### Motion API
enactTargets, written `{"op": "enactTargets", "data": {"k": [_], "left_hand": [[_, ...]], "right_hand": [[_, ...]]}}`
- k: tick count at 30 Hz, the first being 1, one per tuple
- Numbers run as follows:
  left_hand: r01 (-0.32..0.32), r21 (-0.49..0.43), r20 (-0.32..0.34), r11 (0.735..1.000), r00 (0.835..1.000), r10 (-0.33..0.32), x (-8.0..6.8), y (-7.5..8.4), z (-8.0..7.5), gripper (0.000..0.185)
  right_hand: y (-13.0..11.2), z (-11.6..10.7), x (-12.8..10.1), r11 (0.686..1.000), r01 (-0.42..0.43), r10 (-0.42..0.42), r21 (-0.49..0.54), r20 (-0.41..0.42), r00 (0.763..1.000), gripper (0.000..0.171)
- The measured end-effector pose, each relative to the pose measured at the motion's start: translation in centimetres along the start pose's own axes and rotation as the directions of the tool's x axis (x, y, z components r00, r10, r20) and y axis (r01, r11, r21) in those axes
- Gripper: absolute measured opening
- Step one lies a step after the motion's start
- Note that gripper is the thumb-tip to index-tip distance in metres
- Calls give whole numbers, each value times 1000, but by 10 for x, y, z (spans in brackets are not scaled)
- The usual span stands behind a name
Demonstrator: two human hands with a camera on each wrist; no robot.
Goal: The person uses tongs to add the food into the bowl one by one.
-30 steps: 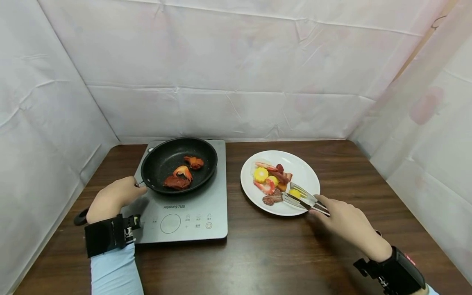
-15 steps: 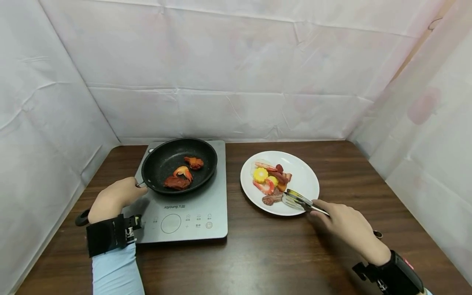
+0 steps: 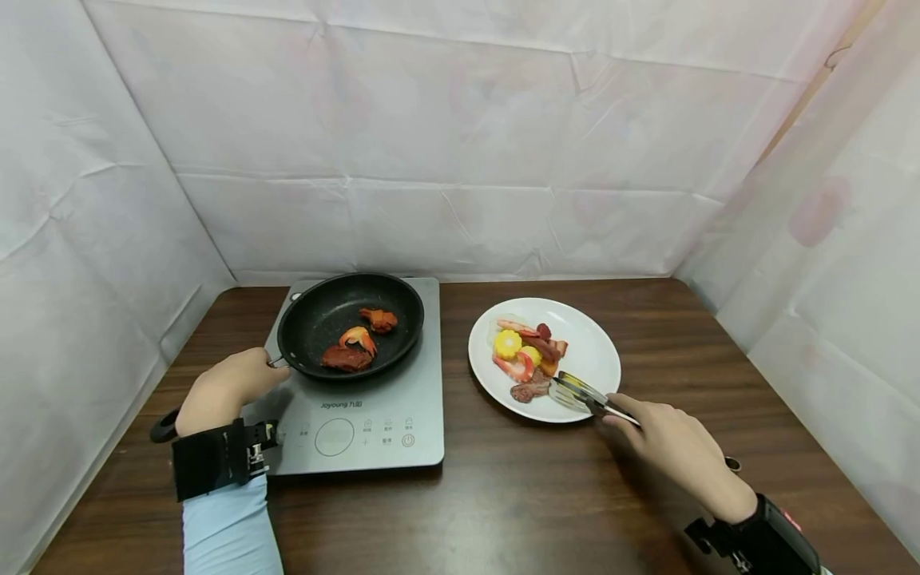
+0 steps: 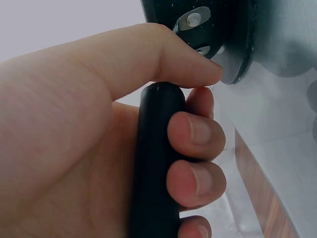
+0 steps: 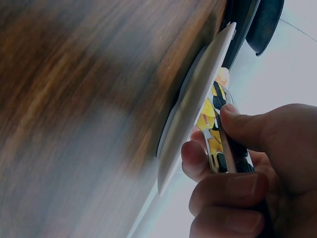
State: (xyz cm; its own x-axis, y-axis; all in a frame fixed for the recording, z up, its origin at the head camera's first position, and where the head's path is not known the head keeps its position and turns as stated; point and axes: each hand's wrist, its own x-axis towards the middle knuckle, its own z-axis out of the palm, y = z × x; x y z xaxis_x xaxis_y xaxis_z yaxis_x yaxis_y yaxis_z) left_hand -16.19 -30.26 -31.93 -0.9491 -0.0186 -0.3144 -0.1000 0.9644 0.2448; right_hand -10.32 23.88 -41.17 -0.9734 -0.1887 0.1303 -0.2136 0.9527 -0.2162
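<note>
My left hand [image 3: 230, 383] grips the black handle [image 4: 157, 163] of a frying pan [image 3: 319, 323], fingers curled round it and thumb along its top. In the pan lie a drumstick-like piece [image 3: 379, 320], a shrimp [image 3: 357, 339] and a brown slab of meat [image 3: 346, 358]. My right hand [image 3: 676, 447] holds metal food tongs [image 3: 595, 399] over the near right of a white plate [image 3: 589, 347]. The tongs are squeezed together with a yellow piece [image 5: 207, 116], likely corn, between their prongs, mostly hidden. A brown meat piece [image 3: 530, 387] lies by the tips.
The pan sits on a silver induction cooker [image 3: 402, 403] at the left. Other food on the plate includes a corn slice [image 3: 507, 344], a shrimp [image 3: 516, 367] and bacon-like strips [image 3: 545, 346]. White sheeting [image 3: 431, 144] stands behind and at both sides of the brown table [image 3: 489, 495].
The tongs, spread around the yellow piece a second ago, have been squeezed together on it. My left hand and the pan hold their place; the view has shifted slightly.
</note>
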Motion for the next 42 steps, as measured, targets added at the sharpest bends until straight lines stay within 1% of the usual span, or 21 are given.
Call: {"op": "enactTargets", "data": {"k": [4, 12, 15, 19, 25, 34, 42], "left_hand": [[3, 3, 6, 1000, 1000, -3, 0, -1, 0, 34], [12, -8, 12, 1000, 1000, -12, 1, 0, 0, 34], [15, -9, 20, 1000, 1000, -14, 1, 1, 2, 34], [8, 4, 11, 1000, 1000, -9, 0, 3, 1, 34], [9, 9, 13, 1000, 1000, -9, -2, 4, -2, 36], [16, 11, 17, 1000, 1000, -16, -3, 1, -3, 36], [1, 10, 4, 1000, 1000, -1, -3, 3, -2, 37]], "right_hand": [[-1, 1, 0, 1000, -10, 10, -1, 4, 1000, 33], [-3, -1, -3, 1000, -10, 10, -13, -24, 1000, 35], [-3, -1, -5, 1000, -13, 13, -3, -37, 999, 35], [-5, -2, -5, 1000, -10, 11, 14, -55, 998, 36], [-10, -3, -2, 1000, 8, -7, 23, -50, 999, 40], [-23, -4, 10, 999, 35, -33, 23, -76, 997, 40], [-38, -1, 17, 999, 40, -38, 28, -49, 998, 43]]}}
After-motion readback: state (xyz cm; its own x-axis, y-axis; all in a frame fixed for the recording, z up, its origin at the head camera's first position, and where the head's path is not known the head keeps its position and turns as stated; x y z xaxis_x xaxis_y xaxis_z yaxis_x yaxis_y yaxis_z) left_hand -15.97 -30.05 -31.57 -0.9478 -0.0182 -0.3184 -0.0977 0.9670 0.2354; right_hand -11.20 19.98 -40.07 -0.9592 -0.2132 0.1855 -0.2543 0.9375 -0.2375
